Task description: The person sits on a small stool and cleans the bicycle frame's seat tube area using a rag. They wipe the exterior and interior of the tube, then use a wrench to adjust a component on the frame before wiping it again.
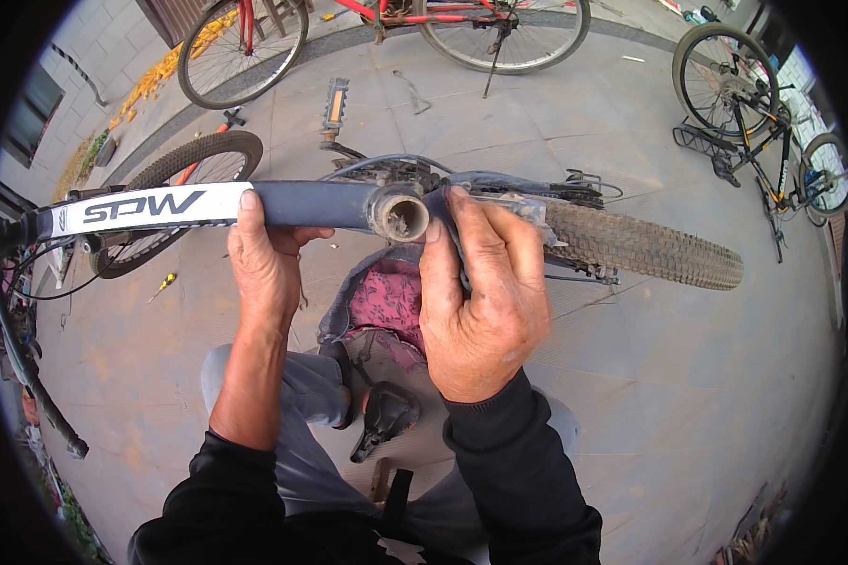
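Observation:
A dark bicycle frame (311,203) with a white lettered panel spans the view in front of me. My left hand (265,268) grips its top tube from below, thumb resting on the panel's edge. At the right end of that tube, the seat tube's round mouth (406,217) faces up, with dirt inside. Just beside this rim, my right hand (491,304) pinches dark cloth between thumb and fingers. A rag (389,300) with a dark border and pink floral lining hangs below; the hand partly hides how it joins the pinched cloth. A detached black saddle (389,417) lies between my legs.
The knobby rear tyre (643,247) extends right, and the handlebar (25,374) reaches down at left. A crank pedal (336,106) sticks up beyond the frame. A yellow screwdriver (162,286) lies on the floor. A red bicycle (381,14) and an upturned black bicycle (756,148) stand farther off.

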The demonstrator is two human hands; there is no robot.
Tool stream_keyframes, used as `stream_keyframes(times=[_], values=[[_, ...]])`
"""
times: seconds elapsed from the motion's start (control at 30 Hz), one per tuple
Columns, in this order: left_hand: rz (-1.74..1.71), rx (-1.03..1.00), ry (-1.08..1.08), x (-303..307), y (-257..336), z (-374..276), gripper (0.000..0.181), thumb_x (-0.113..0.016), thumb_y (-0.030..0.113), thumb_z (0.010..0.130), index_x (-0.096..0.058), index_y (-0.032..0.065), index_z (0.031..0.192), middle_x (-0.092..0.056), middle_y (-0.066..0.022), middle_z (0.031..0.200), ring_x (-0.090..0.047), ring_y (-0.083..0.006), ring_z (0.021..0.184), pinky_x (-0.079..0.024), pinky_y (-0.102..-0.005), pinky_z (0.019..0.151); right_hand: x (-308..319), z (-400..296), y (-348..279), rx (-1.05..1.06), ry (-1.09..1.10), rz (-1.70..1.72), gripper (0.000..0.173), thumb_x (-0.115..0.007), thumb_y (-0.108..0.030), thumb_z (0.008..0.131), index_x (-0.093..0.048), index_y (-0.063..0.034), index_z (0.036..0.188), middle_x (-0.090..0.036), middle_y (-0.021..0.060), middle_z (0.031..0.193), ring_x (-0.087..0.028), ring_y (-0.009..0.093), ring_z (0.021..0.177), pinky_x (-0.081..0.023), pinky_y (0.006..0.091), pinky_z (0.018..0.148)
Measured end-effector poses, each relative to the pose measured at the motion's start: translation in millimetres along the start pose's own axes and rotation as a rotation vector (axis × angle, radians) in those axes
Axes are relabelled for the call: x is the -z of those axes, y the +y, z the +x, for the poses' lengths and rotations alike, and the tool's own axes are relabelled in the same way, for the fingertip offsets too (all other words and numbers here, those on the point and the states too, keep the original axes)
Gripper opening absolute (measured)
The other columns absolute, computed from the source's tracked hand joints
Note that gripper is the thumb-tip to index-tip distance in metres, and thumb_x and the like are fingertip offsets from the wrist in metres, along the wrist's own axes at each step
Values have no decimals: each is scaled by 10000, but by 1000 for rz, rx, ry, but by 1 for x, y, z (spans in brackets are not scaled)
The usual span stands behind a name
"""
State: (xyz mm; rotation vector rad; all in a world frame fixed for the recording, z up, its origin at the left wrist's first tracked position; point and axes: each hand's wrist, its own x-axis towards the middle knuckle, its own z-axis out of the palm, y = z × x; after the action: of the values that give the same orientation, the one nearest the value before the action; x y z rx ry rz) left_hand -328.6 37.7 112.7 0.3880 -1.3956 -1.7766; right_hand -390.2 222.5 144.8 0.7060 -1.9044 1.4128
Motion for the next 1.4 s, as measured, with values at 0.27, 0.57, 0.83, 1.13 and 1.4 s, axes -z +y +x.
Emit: stream_keyframes(times=[0.27,0.57,0.83,1.13,1.4], values=[[3,-10,-20,-1,1,0,528,-497,488,1016,-575,-34,1029,-677,-170,925,-696,-264,825,-619,-394,677,14,-4,3,-6,-170,46,299,-766,-5,783,-721,-15,1079,-659,81,908,-681,231,761,-559,315,663],[-13,-22,-2,-1,-3,2,531,-496,489,1018,-582,-35,1011,-685,-174,916,-700,-270,778,-614,-392,690,34,-22,6,-94,-280,56,231,-745,0,794,-731,-6,1025,-677,97,882,-679,217,694,-544,313,615],[-10,-31,19,-2,-4,1,527,-506,491,1011,-575,-31,1034,-684,-174,917,-706,-269,788,-629,-388,670,14,-14,2,-70,-114,188,241,-748,11,798,-704,7,1035,-665,104,895,-684,241,725,-553,318,627],[-10,-27,25,-1,-5,2,528,-509,493,1009,-582,-29,1027,-678,-161,917,-704,-260,805,-630,-387,665,33,-34,10,-283,-468,88,169,-745,-23,819,-704,-10,983,-644,111,830,-653,264,656,-529,332,590],[-13,-30,25,1,-5,3,526,-509,489,1010,-586,-31,1027,-676,-154,917,-702,-256,813,-628,-388,663,32,-13,4,-605,-271,387,170,-711,-87,902,-700,42,1013,-709,118,903,-665,159,791,-516,280,724]])
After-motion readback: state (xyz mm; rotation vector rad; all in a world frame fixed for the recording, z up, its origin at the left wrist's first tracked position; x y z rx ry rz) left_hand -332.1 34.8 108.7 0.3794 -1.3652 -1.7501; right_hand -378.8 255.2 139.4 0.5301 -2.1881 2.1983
